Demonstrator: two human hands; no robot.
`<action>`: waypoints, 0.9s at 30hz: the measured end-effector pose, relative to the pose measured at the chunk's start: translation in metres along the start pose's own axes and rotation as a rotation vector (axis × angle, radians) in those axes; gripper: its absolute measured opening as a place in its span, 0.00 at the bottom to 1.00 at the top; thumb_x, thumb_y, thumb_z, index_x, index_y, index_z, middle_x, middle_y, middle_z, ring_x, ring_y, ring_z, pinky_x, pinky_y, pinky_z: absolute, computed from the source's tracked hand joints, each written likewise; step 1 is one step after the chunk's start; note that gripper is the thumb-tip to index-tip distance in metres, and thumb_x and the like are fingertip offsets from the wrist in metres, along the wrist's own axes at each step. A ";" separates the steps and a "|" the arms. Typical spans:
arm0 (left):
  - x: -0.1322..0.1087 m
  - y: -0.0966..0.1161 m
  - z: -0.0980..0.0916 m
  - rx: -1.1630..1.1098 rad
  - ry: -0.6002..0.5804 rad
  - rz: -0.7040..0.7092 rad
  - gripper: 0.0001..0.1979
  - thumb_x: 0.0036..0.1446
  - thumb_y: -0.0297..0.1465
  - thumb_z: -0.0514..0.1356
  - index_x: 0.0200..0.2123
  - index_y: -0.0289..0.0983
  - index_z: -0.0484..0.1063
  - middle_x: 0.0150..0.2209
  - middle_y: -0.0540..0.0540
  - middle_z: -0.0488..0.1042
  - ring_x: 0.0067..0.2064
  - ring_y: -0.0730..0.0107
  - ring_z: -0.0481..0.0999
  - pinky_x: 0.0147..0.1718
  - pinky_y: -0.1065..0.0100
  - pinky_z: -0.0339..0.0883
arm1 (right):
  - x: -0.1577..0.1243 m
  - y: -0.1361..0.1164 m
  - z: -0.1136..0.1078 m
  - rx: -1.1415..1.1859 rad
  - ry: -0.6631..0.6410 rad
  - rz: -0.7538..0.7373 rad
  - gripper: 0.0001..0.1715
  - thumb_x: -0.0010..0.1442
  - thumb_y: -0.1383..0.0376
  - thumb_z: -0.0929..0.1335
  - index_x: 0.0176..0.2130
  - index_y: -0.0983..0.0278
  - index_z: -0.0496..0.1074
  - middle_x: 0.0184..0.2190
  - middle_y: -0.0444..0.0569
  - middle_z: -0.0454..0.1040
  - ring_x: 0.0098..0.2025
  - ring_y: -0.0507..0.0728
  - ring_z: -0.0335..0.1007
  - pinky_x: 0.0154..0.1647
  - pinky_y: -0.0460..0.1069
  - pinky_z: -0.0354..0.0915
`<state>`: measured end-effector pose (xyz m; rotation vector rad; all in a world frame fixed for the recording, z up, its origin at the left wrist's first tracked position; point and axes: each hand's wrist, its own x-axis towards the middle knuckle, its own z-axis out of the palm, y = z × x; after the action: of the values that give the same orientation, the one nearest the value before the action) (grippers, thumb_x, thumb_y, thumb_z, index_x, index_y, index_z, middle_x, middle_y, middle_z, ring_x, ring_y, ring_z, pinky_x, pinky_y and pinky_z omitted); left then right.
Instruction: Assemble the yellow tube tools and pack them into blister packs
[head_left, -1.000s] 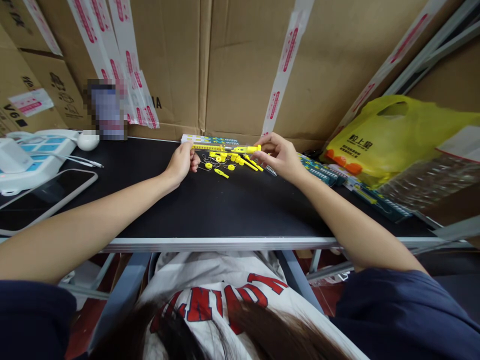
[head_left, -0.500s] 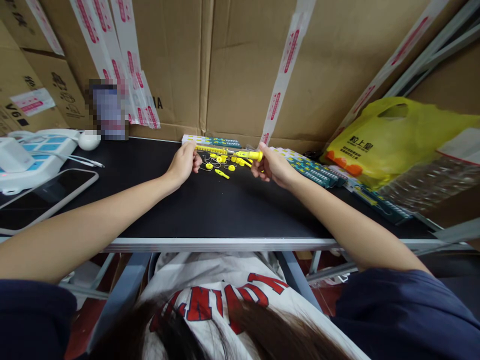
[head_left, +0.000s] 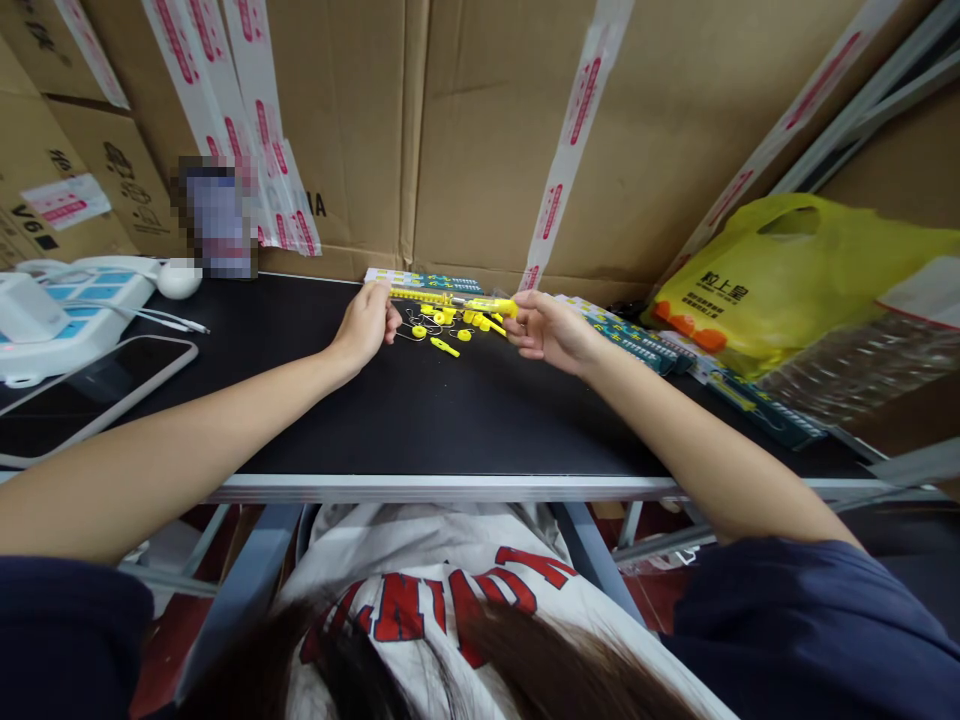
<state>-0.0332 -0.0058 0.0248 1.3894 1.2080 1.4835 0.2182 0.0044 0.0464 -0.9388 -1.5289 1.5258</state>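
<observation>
My left hand (head_left: 364, 326) is closed around the near end of a thin yellow ribbed rod (head_left: 421, 297), which points to the right. In my right hand (head_left: 556, 332) the fingers pinch the butt of a yellow-handled screwdriver (head_left: 491, 306). Its short visible metal shaft meets the right end of the rod; the exact contact is too small to make out. Below them on the black tabletop lie several small yellow plastic parts (head_left: 464, 335) and thin wire loops. A yellow flat piece (head_left: 445, 347) lies slightly nearer to me.
Printed green-and-white boxes (head_left: 630, 340) lie to the right, beside a yellow plastic bag (head_left: 757, 270). On the left are a power strip (head_left: 97, 300), a tablet-like device (head_left: 82, 400) and a white cable. Cardboard (head_left: 487, 150) stands behind the table (head_left: 450, 430).
My right hand's fingers have loosened and shifted on the screwdriver handle, which has moved slightly left. My left hand and the yellow rod stay almost in place.
</observation>
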 end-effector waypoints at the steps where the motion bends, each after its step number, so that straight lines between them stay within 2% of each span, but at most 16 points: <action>1: 0.000 0.000 0.000 -0.002 0.005 -0.007 0.15 0.69 0.30 0.44 0.27 0.40 0.54 0.15 0.57 0.60 0.15 0.80 0.59 0.17 0.77 0.56 | -0.001 -0.001 -0.001 -0.011 0.002 -0.029 0.19 0.54 0.60 0.71 0.36 0.59 0.55 0.21 0.36 0.63 0.16 0.46 0.51 0.14 0.41 0.43; 4: 0.000 0.000 0.001 -0.020 0.003 -0.014 0.15 0.69 0.31 0.44 0.27 0.40 0.54 0.15 0.57 0.60 0.15 0.80 0.59 0.17 0.77 0.57 | 0.000 -0.001 -0.006 -0.078 0.010 -0.096 0.23 0.52 0.62 0.73 0.37 0.58 0.56 0.23 0.37 0.69 0.17 0.45 0.54 0.14 0.41 0.46; 8: 0.001 -0.002 0.001 -0.032 -0.003 0.002 0.15 0.70 0.31 0.43 0.27 0.40 0.54 0.15 0.57 0.60 0.16 0.80 0.59 0.17 0.77 0.58 | 0.003 0.004 -0.011 -0.161 -0.010 -0.124 0.23 0.56 0.54 0.73 0.36 0.59 0.56 0.24 0.40 0.73 0.16 0.46 0.56 0.13 0.41 0.48; 18: 0.004 -0.007 -0.001 -0.027 -0.059 0.073 0.15 0.70 0.32 0.44 0.28 0.41 0.53 0.15 0.58 0.60 0.16 0.81 0.59 0.18 0.77 0.56 | 0.006 0.008 -0.008 -0.268 0.052 -0.070 0.30 0.61 0.38 0.62 0.29 0.61 0.59 0.20 0.46 0.70 0.15 0.47 0.55 0.11 0.43 0.47; 27: 0.005 -0.006 -0.001 -0.003 -0.040 0.089 0.15 0.70 0.31 0.43 0.27 0.40 0.53 0.15 0.57 0.60 0.16 0.80 0.59 0.18 0.76 0.55 | 0.004 0.007 -0.011 -0.240 -0.017 -0.122 0.21 0.60 0.50 0.69 0.35 0.59 0.56 0.26 0.42 0.72 0.18 0.47 0.60 0.12 0.41 0.50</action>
<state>-0.0353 0.0003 0.0205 1.4809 1.1322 1.5098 0.2264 0.0134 0.0395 -0.9483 -1.7762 1.2868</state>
